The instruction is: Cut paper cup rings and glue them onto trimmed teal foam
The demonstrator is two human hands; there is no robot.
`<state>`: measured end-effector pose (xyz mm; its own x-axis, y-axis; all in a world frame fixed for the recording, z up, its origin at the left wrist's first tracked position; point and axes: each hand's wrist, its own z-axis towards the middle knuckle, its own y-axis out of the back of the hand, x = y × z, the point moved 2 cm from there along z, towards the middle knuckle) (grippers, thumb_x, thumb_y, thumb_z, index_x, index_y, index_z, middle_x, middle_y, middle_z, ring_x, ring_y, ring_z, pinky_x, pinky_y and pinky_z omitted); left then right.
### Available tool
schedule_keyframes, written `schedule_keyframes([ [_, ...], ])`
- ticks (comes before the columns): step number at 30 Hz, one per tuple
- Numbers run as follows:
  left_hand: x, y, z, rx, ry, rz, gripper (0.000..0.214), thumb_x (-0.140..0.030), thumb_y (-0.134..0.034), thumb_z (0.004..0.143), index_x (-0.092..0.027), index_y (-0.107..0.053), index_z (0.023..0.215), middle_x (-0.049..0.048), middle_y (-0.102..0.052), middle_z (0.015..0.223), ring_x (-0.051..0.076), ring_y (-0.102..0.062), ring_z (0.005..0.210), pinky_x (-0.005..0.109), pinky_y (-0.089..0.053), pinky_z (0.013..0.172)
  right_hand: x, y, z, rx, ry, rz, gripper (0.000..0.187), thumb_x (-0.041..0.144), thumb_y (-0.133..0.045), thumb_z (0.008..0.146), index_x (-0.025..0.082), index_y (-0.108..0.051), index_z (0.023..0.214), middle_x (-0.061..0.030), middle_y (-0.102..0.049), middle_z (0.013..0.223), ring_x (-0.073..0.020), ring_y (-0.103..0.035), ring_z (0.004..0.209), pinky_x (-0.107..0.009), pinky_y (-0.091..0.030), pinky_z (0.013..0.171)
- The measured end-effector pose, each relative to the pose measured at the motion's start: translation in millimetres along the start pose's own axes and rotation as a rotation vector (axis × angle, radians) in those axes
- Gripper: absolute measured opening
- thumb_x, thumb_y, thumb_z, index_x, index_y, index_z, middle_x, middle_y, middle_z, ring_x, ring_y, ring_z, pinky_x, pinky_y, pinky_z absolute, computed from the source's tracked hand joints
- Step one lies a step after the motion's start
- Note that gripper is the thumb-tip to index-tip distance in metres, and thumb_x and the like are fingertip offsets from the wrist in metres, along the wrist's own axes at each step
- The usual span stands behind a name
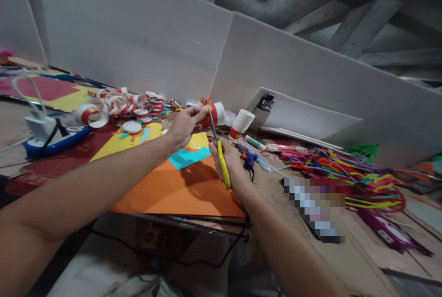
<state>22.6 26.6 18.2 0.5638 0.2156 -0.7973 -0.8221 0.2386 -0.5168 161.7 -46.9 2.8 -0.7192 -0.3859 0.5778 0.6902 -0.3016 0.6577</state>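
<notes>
My left hand (184, 126) is closed on a red and white paper cup (218, 113), which lies tilted on its side in the air. In my right hand (229, 161) are scissors (224, 168) with yellow handles, my fingers wrapped round them. Their blades point up and away, against the near side of the cup. Whether the blades are cutting into the cup I cannot tell. Beneath both hands lie an orange sheet (165, 191) and a turquoise piece of paper (186, 158).
Behind stand a stack of paper cups (243, 121) and a dark bottle (264, 108). Cut cup rings (93, 115) lie at left, near a blue power strip (57, 142). At right are a blue glue gun (247, 156), colourful pipe cleaners (328, 168) and a purple pouch (385, 230).
</notes>
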Motion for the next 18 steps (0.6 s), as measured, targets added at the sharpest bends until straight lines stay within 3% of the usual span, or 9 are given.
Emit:
schedule_keyframes([
  [9,0,-0.5,-2,0.002,0.035,-0.03,0.029,-0.033,-0.078,0.071,-0.014,-0.056,0.074,0.0005,-0.065,0.07,0.013,-0.064,0.061,0.032,-0.056,0.065,-5,0,-1,-0.006,-0.002,-0.013,0.032,0.047,-0.045,0.086,0.021,-0.045,0.068,0.0027,-0.047,0.059,-0.0122,-0.042,0.055,-0.025,-0.032,0.055],
  [13,-5,0.6,1,-0.048,0.172,-0.074,0.029,-0.041,-0.069,0.078,-0.013,-0.06,0.074,0.0024,-0.065,0.066,0.013,-0.062,0.056,0.028,-0.054,0.056,-11,0,0,0.007,0.002,0.015,0.03,0.047,-0.046,0.086,0.021,-0.046,0.07,0.0029,-0.046,0.06,-0.0128,-0.043,0.056,-0.025,-0.032,0.055],
  [18,-10,3.7,8,-0.117,0.209,-0.092,0.012,-0.022,-0.064,0.083,-0.013,-0.062,0.075,0.0009,-0.063,0.062,0.008,-0.056,0.049,0.02,-0.046,0.047,-15,1,2,0.068,0.026,-0.013,0.03,0.047,-0.046,0.087,0.022,-0.044,0.071,0.0023,-0.045,0.062,-0.0134,-0.043,0.058,-0.025,-0.033,0.055],
])
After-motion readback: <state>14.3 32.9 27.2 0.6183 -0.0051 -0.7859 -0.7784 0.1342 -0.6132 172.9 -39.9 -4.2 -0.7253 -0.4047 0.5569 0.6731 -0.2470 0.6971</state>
